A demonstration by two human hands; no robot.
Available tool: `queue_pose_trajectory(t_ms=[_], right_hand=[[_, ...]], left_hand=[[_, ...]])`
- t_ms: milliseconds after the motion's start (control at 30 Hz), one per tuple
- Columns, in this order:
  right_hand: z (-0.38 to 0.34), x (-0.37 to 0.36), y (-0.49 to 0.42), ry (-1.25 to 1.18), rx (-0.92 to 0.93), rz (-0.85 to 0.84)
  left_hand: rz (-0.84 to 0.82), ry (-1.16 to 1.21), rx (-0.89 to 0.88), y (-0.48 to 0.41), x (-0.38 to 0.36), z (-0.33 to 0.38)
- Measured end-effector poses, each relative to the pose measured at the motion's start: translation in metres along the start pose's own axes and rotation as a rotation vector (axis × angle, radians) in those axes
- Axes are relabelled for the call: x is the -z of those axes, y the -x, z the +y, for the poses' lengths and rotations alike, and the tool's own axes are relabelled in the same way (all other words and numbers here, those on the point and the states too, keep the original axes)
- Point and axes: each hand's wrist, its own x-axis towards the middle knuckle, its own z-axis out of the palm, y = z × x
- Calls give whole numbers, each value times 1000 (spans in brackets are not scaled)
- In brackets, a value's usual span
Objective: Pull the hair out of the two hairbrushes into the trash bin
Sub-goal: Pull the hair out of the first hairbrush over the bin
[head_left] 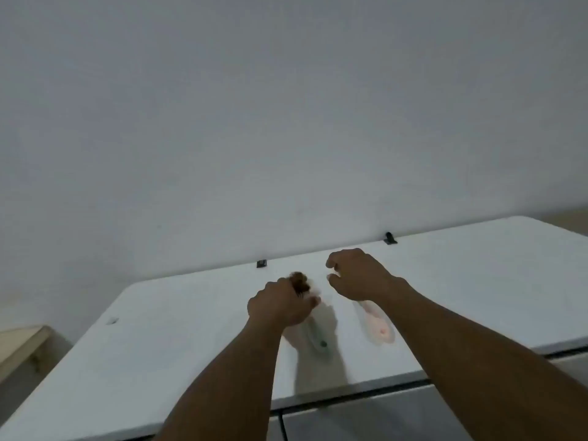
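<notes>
A white hairbrush with a green-tipped handle (316,337) lies on the white table (178,338), blurred by motion. My left hand (281,305) is over its head end, closed around it, and a brown clump of hair (299,281) shows just beyond the fingers. A pink hairbrush (375,321) lies to the right, partly under my right forearm. My right hand (356,275) hovers above the table with curled fingers and nothing in it. No trash bin is in view.
Two small black clips (389,238) (261,263) sit at the table's far edge against the plain wall. A wooden piece of furniture (22,345) stands low at the left. The table's front edge runs below my forearms.
</notes>
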Motion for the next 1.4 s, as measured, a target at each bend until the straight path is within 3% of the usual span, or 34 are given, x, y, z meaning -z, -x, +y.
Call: queue_pose_trajectory(t_ms=[267, 433, 633, 867, 1167, 1400], right_hand=[[-12, -4, 40, 77, -26, -29], [-25, 20, 51, 70, -38, -27], [-33, 70, 83, -198, -108, 169], [-13, 128, 162, -464, -260, 436], [72, 127, 294, -713, -529, 627], [161, 63, 370, -914, -823, 573]], left_hand=[[59, 50, 27, 30, -16, -8], [140, 250, -3, 42, -2, -6], [237, 440, -248, 76, 35, 26], [255, 495, -490, 148, 45, 75], [83, 431, -716, 247, -37, 126], [-46, 247, -893, 273, -139, 151]])
